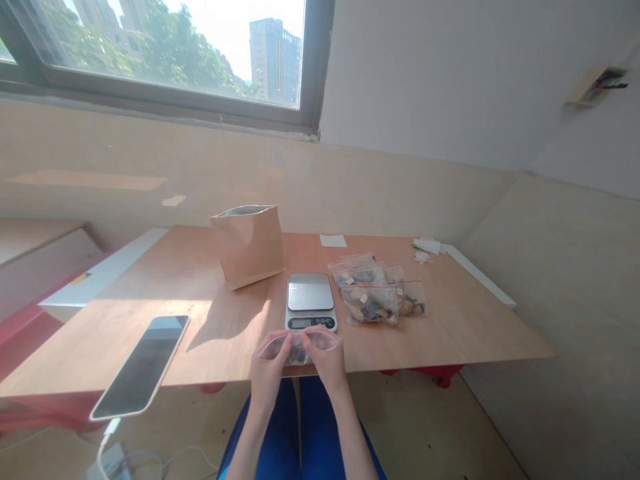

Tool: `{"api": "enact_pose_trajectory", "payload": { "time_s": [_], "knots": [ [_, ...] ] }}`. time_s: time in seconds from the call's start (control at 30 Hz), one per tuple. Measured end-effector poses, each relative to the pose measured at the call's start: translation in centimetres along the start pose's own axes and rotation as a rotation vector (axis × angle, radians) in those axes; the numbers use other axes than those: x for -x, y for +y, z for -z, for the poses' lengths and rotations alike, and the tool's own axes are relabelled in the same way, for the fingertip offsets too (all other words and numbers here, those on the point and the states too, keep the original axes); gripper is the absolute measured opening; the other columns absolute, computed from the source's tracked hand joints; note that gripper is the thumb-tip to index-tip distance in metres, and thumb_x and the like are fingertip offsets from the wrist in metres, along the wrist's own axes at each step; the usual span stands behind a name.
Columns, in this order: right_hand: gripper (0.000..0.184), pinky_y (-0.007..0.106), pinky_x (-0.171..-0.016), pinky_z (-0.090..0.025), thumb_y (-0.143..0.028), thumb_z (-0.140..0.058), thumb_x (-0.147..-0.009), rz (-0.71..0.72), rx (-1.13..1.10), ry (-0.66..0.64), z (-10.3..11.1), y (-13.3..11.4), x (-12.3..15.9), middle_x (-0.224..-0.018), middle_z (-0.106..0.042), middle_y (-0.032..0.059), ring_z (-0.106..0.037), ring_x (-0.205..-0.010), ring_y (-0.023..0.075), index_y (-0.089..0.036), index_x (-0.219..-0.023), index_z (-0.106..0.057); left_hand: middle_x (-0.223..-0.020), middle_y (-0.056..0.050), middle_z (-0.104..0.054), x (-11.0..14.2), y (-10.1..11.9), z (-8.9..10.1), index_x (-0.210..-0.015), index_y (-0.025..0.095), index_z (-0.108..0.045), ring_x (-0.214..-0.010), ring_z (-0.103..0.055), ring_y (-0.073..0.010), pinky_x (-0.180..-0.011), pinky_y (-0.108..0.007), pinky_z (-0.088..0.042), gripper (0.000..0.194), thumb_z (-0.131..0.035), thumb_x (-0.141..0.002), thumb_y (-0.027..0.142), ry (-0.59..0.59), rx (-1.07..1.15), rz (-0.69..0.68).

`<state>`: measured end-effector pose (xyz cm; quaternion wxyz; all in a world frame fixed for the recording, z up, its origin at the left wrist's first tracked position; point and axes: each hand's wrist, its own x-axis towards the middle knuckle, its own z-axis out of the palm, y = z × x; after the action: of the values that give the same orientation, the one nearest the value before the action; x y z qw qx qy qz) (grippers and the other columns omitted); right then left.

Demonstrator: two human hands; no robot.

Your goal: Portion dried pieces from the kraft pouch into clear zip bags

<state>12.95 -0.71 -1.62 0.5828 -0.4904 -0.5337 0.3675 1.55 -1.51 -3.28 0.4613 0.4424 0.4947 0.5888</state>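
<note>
My left hand [269,371] and my right hand [326,361] both grip a clear zip bag [299,349] with a red seal, pulling its mouth apart at the table's near edge. Dark, chunky pieces sit inside it, partly hidden by my fingers. Just beyond my hands stands a silver digital kitchen scale [310,300], not touching them. Farther right lie several filled zip bags [370,297] of similar dark pieces with small pale labels. An open kraft paper pouch [249,247] stands upright behind and left of the scale.
A black smartphone [140,367] lies at the near left, overhanging the wooden table [225,333], with a white cable below it. A white paper slip [333,241] and white scraps [427,245] lie at the far edge. Walls border the table's far and right sides.
</note>
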Motion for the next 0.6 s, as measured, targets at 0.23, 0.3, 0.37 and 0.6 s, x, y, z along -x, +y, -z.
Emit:
{"api": "enact_pose_trajectory", "payload": {
  "time_s": [0.23,0.3,0.37,0.6],
  "knots": [
    [0.01,0.028,-0.067,-0.051,-0.028,-0.063,-0.073,0.018,-0.034,-0.037,-0.1,0.0,0.1,-0.069,-0.065,0.0017,-0.061,-0.068,0.0159,-0.019,-0.07,-0.068,-0.08,-0.004,-0.067,0.2,1.4,-0.1,-0.078,0.017,-0.066,-0.079,-0.063,-0.0174,-0.074,-0.026,-0.049,0.018,-0.063,-0.072,0.034,-0.021,-0.102,-0.109],
    [0.01,0.027,-0.065,-0.05,-0.027,-0.062,-0.074,0.019,-0.047,-0.015,-0.2,0.0,0.2,-0.07,-0.066,0.0022,-0.062,-0.067,0.0158,-0.018,-0.072,-0.067,-0.079,-0.004,-0.067,0.3,1.5,-0.3,-0.077,0.017,-0.066,-0.079,-0.062,-0.0172,-0.074,-0.026,-0.048,0.018,-0.063,-0.072,0.034,0.009,-0.13,-0.126],
    [0.011,0.026,-0.065,-0.05,-0.028,-0.062,-0.075,0.022,-0.056,-0.009,-0.2,-0.2,0.3,-0.071,-0.066,0.0029,-0.062,-0.069,0.0161,-0.018,-0.073,-0.067,-0.077,-0.004,-0.067,0.4,1.4,-0.4,-0.077,0.017,-0.067,-0.075,-0.062,-0.0171,-0.07,-0.026,-0.049,0.021,-0.064,-0.07,0.036,0.049,-0.099,-0.066],
    [0.025,0.028,-0.063,-0.047,-0.037,-0.056,-0.079,0.003,0.003,-0.039,0.8,-0.6,0.3,-0.063,-0.065,0.0028,-0.059,-0.063,0.0171,-0.02,-0.068,-0.071,-0.072,-0.007,-0.069,0.1,1.6,0.0,-0.076,0.012,-0.07,-0.074,-0.065,-0.021,-0.069,-0.031,-0.051,0.032,-0.066,-0.067,0.042,0.073,0.242,0.193]
  ]
}}
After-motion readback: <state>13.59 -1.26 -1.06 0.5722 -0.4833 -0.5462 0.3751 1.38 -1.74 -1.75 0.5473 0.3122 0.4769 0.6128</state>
